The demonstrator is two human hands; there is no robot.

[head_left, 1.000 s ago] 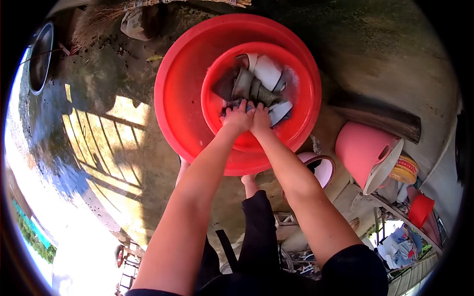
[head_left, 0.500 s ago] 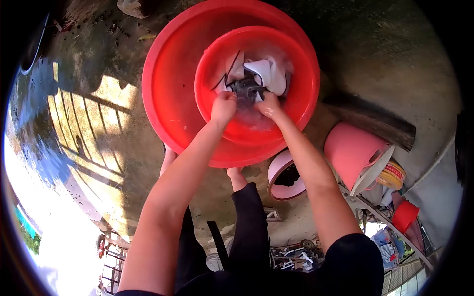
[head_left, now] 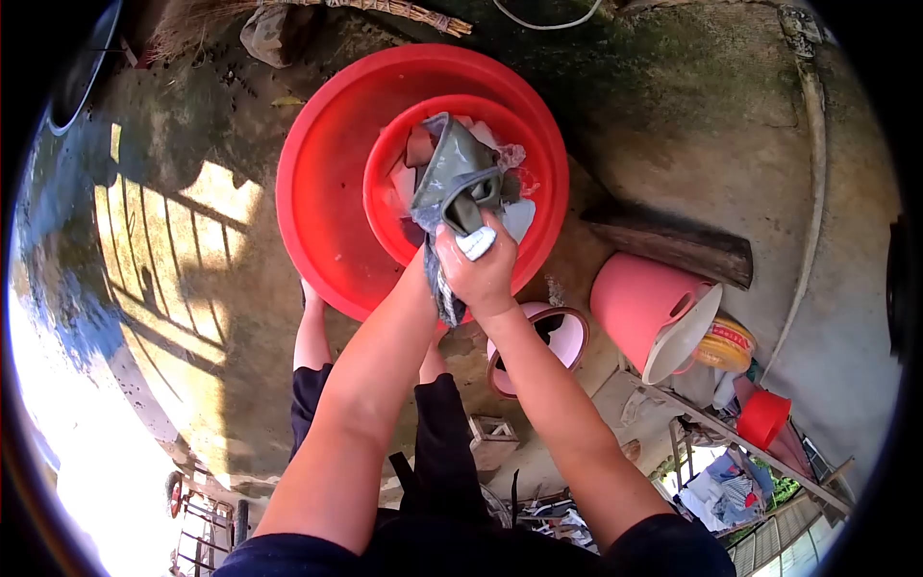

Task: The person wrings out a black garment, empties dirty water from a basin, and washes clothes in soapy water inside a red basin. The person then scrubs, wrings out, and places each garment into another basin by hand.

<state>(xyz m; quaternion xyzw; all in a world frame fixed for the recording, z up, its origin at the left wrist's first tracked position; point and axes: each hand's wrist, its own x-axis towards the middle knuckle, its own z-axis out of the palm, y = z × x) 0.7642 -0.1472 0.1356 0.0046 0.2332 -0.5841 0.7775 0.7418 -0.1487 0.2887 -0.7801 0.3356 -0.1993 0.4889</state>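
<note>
A wet grey-green cloth item [head_left: 460, 163] is lifted above the small red basin [head_left: 377, 183], which sits inside a large red tub [head_left: 312, 192]. My right hand [head_left: 486, 269] is closed round its near end, where a white part shows between the fingers. My left hand [head_left: 440, 252] is close against the right one, at the same cloth, largely hidden behind the right hand and fabric. A dark strip of cloth hangs beside my wrists. White and pale pieces lie in the small basin, with splashing water at its right side.
Right of the tub are a wooden plank [head_left: 673, 245], a pink bucket [head_left: 639, 308] on its side, a pink-white pot [head_left: 569, 337] and a small red container [head_left: 764, 418]. A rock [head_left: 274, 37] and a broom [head_left: 399, 10] lie beyond the tub. A wooden stool [head_left: 493, 440] stands near my legs.
My hands have come together and risen from the small basin with the grey-green cloth. The view has shifted, and more ground shows beyond the tub.
</note>
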